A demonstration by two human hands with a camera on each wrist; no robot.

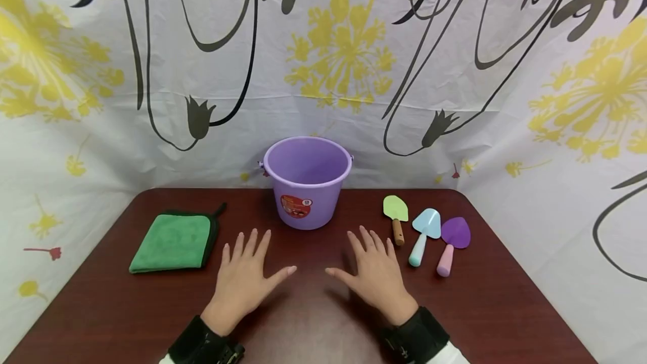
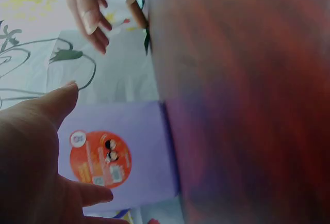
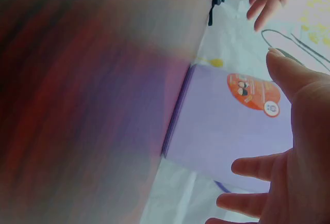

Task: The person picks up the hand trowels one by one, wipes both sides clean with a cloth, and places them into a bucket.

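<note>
Both hands hover over the front middle of the table, palms down with fingers spread, and hold nothing. The left hand [image 1: 242,280] is nearest to the folded green cloth [image 1: 174,242] on its left and the purple bucket [image 1: 307,195] beyond it. To the right, the right hand [image 1: 376,274] is close to a small green trowel [image 1: 396,209] with a wooden handle. In the left wrist view, the bucket [image 2: 147,152] with its red-orange sticker stands behind the left thumb. The right wrist view has the bucket [image 3: 216,131] beyond the right fingers.
A light blue trowel [image 1: 427,223] and a purple trowel [image 1: 456,233] with a pink handle lie at the table's right side. The dark red-brown table [image 1: 313,319] meets a flower-patterned white curtain [image 1: 227,72] behind the bucket.
</note>
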